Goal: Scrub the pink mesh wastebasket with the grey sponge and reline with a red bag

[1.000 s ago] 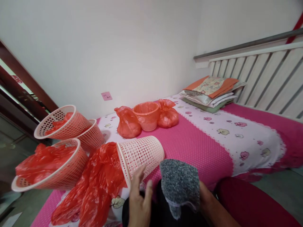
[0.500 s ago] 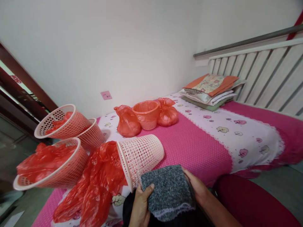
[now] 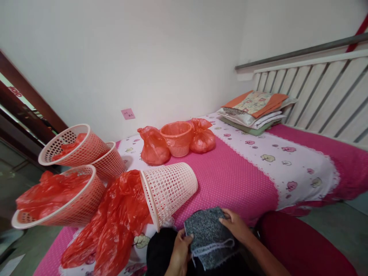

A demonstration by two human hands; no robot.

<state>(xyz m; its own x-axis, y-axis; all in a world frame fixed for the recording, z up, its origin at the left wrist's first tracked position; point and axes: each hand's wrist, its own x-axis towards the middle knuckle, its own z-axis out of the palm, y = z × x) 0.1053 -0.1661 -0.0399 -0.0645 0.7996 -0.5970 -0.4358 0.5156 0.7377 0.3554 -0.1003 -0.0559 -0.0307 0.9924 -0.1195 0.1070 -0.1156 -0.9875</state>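
A folded dark grey speckled cloth point(image 3: 208, 230) with a pale lilac edge is held low in front of me, over my dark-clothed lap. My left hand point(image 3: 182, 247) pinches its left side, thumb on top. On the cloth's upper right edge, my right hand point(image 3: 234, 225) grips with the thumb in front and the other fingers partly hidden. Just beyond the cloth, a pink perforated plastic basket point(image 3: 172, 188) lies on its side. A crumpled red plastic bag point(image 3: 115, 218) spreads beside the mouth of that basket.
Several pink baskets, including one with a red bag point(image 3: 54, 195), stand at the left. Two tied red bags point(image 3: 155, 147) flank a lined basket point(image 3: 176, 138) near the wall. Folded bedding point(image 3: 255, 109) lies on the pink bed point(image 3: 230, 180). A dark red round seat point(image 3: 301, 245) is at my right.
The cloth has shifted slightly right and down and tilted, so its lilac edge shows more. My right thumb now lies over its upper right edge.
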